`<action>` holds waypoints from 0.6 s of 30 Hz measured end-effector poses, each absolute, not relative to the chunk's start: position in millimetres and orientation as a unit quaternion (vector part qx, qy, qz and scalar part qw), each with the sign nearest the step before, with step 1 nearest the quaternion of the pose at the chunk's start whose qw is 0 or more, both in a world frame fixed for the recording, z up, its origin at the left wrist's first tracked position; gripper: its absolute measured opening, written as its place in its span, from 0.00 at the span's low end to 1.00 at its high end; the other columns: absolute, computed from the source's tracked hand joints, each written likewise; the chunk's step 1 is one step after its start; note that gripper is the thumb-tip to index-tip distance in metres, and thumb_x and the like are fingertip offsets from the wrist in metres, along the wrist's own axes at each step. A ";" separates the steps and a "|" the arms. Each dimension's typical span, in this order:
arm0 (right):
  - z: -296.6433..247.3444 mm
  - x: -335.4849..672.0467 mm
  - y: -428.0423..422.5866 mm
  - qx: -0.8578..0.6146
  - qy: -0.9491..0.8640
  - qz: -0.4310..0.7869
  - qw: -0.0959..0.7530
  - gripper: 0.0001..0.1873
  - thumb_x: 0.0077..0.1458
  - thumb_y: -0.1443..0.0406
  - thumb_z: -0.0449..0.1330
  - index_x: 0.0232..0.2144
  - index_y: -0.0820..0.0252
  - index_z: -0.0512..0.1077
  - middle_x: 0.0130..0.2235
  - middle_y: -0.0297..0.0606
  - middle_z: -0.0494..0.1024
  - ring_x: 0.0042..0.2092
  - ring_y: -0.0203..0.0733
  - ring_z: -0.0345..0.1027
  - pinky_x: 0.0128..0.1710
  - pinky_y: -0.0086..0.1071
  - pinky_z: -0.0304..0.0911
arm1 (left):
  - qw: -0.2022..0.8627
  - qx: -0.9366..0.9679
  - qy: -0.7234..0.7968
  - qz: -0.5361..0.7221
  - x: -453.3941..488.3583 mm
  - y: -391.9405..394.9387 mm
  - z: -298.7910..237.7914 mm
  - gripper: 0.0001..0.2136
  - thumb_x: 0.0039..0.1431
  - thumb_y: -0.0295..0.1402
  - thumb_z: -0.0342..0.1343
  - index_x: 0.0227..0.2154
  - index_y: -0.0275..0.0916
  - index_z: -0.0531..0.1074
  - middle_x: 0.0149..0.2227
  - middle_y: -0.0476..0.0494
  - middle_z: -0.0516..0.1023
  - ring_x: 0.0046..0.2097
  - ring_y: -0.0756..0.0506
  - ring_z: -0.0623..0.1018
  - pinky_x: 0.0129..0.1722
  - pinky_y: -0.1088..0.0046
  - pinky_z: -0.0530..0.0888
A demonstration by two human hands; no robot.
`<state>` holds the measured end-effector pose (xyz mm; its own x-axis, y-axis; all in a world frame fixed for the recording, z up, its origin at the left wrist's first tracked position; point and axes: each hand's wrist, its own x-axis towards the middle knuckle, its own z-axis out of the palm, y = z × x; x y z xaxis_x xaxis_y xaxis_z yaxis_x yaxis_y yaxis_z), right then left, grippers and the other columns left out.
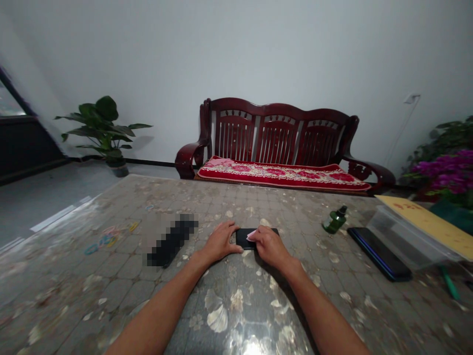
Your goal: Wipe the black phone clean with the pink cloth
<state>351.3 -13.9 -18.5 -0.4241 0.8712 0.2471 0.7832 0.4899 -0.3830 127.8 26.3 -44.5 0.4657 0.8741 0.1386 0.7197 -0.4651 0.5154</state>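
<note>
A small black phone [244, 237] lies flat on the patterned table [236, 305] in front of me. My left hand [220, 242] grips its left end, thumb along the near edge and fingers curled over the far edge. My right hand [269, 245] rests on the phone's right part, fingers pressed together on a small pale pink cloth [252, 235] that lies against the screen.
A blurred dark object [172, 240] lies to the left. At the right are a small green bottle [335, 220] on its side, a second dark phone [379, 253], and a clear plastic box [406, 236] with a yellow sheet [428, 222]. Coloured rubber bands [107, 240] lie far left.
</note>
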 end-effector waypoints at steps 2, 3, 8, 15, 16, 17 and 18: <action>-17.9 364.0 -11.1 -0.525 -0.821 0.110 0.197 0.22 0.55 0.77 0.53 0.42 0.55 0.81 0.40 0.39 0.79 0.45 0.41 0.70 0.48 0.29 0.62 | 0.201 0.832 0.480 0.192 127.8 27.0 -44.7 0.35 0.44 0.46 0.71 0.55 0.38 0.73 0.63 0.30 0.68 0.65 0.31 0.66 0.66 0.52 0.60; -17.7 373.6 -9.2 -0.560 -0.800 0.098 0.193 0.21 0.56 0.76 0.53 0.41 0.55 0.82 0.39 0.40 0.79 0.44 0.42 0.71 0.48 0.30 0.63 | 0.203 0.831 0.481 0.189 127.9 27.2 -44.3 0.35 0.44 0.46 0.71 0.55 0.38 0.73 0.63 0.30 0.68 0.65 0.30 0.66 0.66 0.52 0.59; -16.5 424.7 -4.4 -0.702 -0.688 0.020 0.185 0.19 0.59 0.73 0.52 0.44 0.59 0.81 0.41 0.46 0.78 0.47 0.48 0.69 0.50 0.35 0.62 | 0.214 0.827 0.489 0.177 129.0 26.8 -39.9 0.35 0.44 0.44 0.71 0.56 0.38 0.72 0.64 0.30 0.67 0.66 0.30 0.65 0.66 0.53 0.59; -6.3 429.8 -10.1 -0.596 -0.774 0.069 0.203 0.34 0.49 0.73 0.57 0.60 0.57 0.70 0.62 0.44 0.69 0.63 0.54 0.58 0.63 0.47 0.51 | 0.208 0.830 0.499 0.138 132.9 25.6 -27.4 0.33 0.45 0.41 0.71 0.56 0.38 0.72 0.64 0.30 0.66 0.66 0.31 0.64 0.66 0.55 0.59; -6.3 428.7 -9.6 -0.567 -0.795 0.102 0.189 0.38 0.46 0.73 0.58 0.62 0.58 0.68 0.63 0.44 0.68 0.63 0.53 0.58 0.64 0.45 0.51 | 0.206 0.830 0.502 0.130 133.9 25.4 -25.1 0.33 0.45 0.40 0.70 0.56 0.38 0.72 0.64 0.31 0.66 0.66 0.31 0.64 0.66 0.56 0.59; -7.1 428.4 -8.8 -0.547 -0.808 0.128 0.175 0.41 0.43 0.73 0.59 0.63 0.59 0.66 0.64 0.44 0.68 0.64 0.53 0.58 0.65 0.45 0.50 | 0.204 0.830 0.504 0.124 134.9 25.4 -22.7 0.33 0.45 0.40 0.70 0.56 0.38 0.71 0.64 0.31 0.66 0.66 0.32 0.64 0.66 0.58 0.60; -8.3 428.7 -7.7 -0.538 -0.814 0.148 0.163 0.44 0.41 0.73 0.60 0.64 0.59 0.65 0.64 0.45 0.67 0.64 0.54 0.57 0.65 0.44 0.50 | 0.202 0.830 0.506 0.119 136.2 25.5 -20.2 0.33 0.44 0.39 0.71 0.55 0.38 0.72 0.64 0.32 0.66 0.66 0.32 0.64 0.65 0.59 0.60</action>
<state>428.7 -7.7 -8.3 -0.3690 0.9234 0.1060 0.8268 0.3782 -0.4164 136.2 25.5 -20.2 0.4590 0.8884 -0.0069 0.7922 -0.4057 0.4559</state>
